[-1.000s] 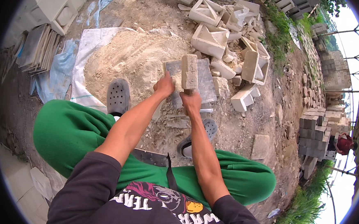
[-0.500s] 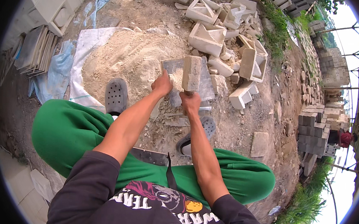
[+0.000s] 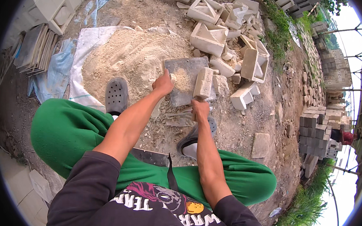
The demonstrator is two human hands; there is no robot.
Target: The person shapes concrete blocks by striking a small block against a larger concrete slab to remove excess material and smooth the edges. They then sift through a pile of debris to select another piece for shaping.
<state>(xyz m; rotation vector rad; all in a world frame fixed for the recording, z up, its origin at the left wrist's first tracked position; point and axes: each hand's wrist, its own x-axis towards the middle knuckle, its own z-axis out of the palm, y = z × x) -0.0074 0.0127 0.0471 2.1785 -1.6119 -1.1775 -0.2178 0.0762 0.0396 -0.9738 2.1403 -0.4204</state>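
Note:
My right hand (image 3: 200, 109) is wrapped round the short handle of a mallet whose blocky, dust-covered head (image 3: 203, 83) points away from me. The head is over the right side of a flat dark plate (image 3: 187, 64); whether it touches the plate cannot be told. Pale crushed crumbs (image 3: 183, 81) lie in the plate's middle. At the plate's left edge, my left hand (image 3: 163, 84) is closed with its index finger reaching forward. A small pale bit shows by its fingers, but what it grips is mostly hidden.
A heap of pale rubble powder (image 3: 130, 60) lies on a white sheet (image 3: 82, 53) to the left. Broken pale block moulds (image 3: 209, 38) are piled at the far right. Thin boards (image 3: 38, 48) lean at left. My grey clogs (image 3: 117, 96) flank the work spot. A flat slab (image 3: 260, 145) lies at right.
My right hand has shifted the mallet right and slightly toward me, tilting its head to the right. More of the plate and its crumbs now shows. My left hand stays nearly in place.

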